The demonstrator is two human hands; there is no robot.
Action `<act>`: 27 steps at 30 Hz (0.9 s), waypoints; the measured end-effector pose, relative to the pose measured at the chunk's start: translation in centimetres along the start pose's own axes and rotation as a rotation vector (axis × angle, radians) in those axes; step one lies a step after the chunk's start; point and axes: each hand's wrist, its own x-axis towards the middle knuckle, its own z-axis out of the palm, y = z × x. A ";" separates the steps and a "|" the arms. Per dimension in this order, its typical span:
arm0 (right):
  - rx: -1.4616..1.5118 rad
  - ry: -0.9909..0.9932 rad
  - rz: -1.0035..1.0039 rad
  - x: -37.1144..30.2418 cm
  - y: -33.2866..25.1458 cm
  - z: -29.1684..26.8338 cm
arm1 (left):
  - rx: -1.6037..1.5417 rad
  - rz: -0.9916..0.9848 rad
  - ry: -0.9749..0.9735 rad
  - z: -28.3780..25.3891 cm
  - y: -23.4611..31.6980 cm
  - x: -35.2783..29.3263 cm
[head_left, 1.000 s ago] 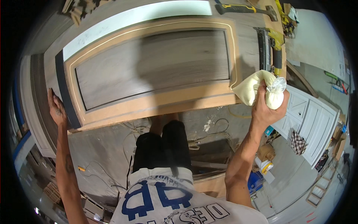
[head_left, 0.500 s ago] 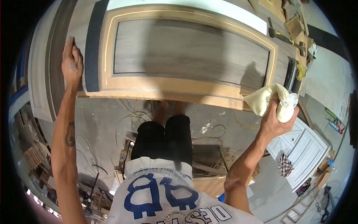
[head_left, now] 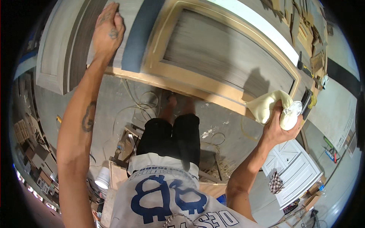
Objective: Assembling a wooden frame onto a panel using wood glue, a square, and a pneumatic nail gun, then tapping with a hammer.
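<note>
Cream-coloured bag (head_left: 265,108) may drip if the right hand (head_left: 279,130), grasping it, squeezes harder; left hand (head_left: 109,36) is unclenched, empty.

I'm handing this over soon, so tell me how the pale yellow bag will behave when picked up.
The pale yellow bag is probably floppy: it bends and bulges in the right hand. It may be heavy for its size, since it looks plump and filled. Its smooth, shiny skin suggests it could be somewhat slippery.
</note>
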 end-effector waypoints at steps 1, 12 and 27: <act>0.025 -0.007 0.051 -0.1 -0.5 0.5 | 0.010 -0.056 -0.014 -0.3 0.6 0.1; 0.114 -0.155 -0.088 -0.1 -5.8 5.5 | 0.014 -0.076 0.055 0.1 0.4 0.0; 0.169 -0.338 -0.200 -0.2 -13.2 12.1 | -0.214 -0.352 -0.059 1.3 1.5 -0.3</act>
